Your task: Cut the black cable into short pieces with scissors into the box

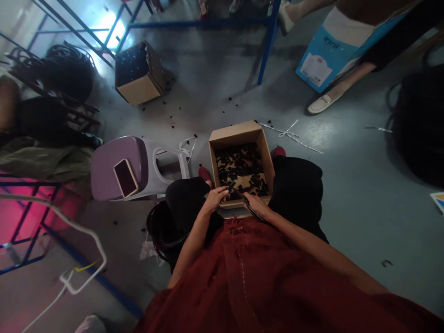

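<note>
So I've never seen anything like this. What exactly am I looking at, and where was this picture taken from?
There is no machine here. This is one picture from a camera worn on a person's head, looking down at their own hands. Their left hand pinches a small dark piece, and their right hand holds a long, thin dark item; I cannot tell exactly what that is. Both hands are at the rim of a cardboard box on the floor between their knees, and it holds many dark pieces. Beside it, a phone lies on a purple stool. Further off is a second cardboard box, and a co-worker's cream shoe shows at upper right.
</note>
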{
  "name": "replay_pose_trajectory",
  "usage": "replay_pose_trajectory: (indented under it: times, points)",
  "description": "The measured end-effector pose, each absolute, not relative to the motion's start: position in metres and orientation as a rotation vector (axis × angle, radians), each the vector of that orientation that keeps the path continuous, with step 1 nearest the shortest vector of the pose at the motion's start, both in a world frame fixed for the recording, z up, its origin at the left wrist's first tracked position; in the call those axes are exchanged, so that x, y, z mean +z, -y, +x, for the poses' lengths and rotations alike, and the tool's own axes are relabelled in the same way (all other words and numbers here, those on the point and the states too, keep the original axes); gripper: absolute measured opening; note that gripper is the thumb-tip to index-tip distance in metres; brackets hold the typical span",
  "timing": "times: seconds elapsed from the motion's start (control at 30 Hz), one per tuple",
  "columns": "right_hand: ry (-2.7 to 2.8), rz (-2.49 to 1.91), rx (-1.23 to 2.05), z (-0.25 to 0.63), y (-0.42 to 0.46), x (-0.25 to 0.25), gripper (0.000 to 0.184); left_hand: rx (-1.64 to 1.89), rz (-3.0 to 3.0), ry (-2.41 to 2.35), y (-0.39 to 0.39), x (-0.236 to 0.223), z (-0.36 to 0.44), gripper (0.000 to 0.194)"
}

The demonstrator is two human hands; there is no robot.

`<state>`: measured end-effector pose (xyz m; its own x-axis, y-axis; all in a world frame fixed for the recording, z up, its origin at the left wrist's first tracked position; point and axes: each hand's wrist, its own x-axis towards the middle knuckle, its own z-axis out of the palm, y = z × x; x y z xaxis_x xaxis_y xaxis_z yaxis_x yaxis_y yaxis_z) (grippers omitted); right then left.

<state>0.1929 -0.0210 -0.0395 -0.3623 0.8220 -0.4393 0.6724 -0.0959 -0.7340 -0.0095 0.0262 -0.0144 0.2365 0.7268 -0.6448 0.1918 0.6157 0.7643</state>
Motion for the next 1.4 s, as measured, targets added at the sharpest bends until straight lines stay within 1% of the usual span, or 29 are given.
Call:
replay_pose_trajectory:
  times: [0.27, 0.57, 0.97, 1.13, 1.23, 1.3, 1.4]
  points:
    - [2.05, -1.681, 1.412, 0.194, 0.022, -0.041, 0.024, 0.44, 0.864, -1.323, -0.027, -0.012, -0.009, 0.047]
    - [2.042, -1.759, 1.443, 0.192, 0.019, -0.039, 0.018, 0.424, 0.89, -1.404, -0.027, -0.019, -0.007, 0.043]
    - [2.046, -1.822, 1.4, 0.192, 0.02, -0.049, 0.021, 0.39, 0.87, -1.426, -0.025, -0.03, -0.003, 0.044]
    - [1.776, -1.922, 1.361, 0.193, 0.015, -0.051, 0.02, 0.282, 0.881, -1.399, -0.023, -0.024, 0.001, 0.041]
    - [1.532, -1.893, 1.45, 0.194, 0.013, -0.055, 0.025, 0.232, 0.939, -1.362, -0.018, -0.02, 0.005, 0.041]
    - [1.342, -1.829, 1.589, 0.193, 0.013, -0.059, 0.029, 0.225, 0.961, -1.349, -0.013, -0.02, 0.01, 0.045]
    - [1.091, -1.69, 1.756, 0.19, 0.013, -0.065, 0.033, 0.22, 0.973, -1.297, -0.003, -0.024, 0.02, 0.06]
